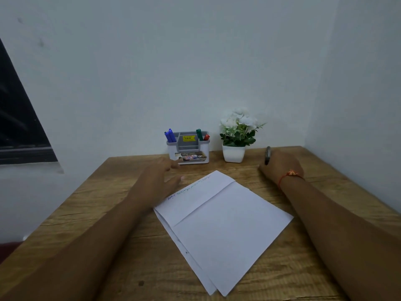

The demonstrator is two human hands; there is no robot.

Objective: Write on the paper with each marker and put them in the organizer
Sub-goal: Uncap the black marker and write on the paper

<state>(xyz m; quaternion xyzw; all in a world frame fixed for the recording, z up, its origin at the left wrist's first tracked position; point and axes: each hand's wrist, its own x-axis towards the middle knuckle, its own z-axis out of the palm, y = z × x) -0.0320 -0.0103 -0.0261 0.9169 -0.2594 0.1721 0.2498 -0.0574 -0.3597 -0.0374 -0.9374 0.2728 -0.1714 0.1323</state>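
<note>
White sheets of paper (225, 224) lie tilted on the wooden table (86, 213), with a line of coloured writing along the top edge. A grey and white organizer (189, 148) stands at the back. Two blue markers (170, 135) stick out of its left compartment; a green marker (199, 134) and a red marker (206, 137) stand in its right one. My left hand (161, 177) hovers open between the paper's top corner and the organizer. My right hand (280, 165) rests on the table right of the paper, holding a dark marker (267, 155) that points upward.
A white pot of white flowers (236, 135) stands right of the organizer against the wall. Walls close the table at the back and on the right. A dark window (19, 118) is at the left. A red thread is tied around my right wrist.
</note>
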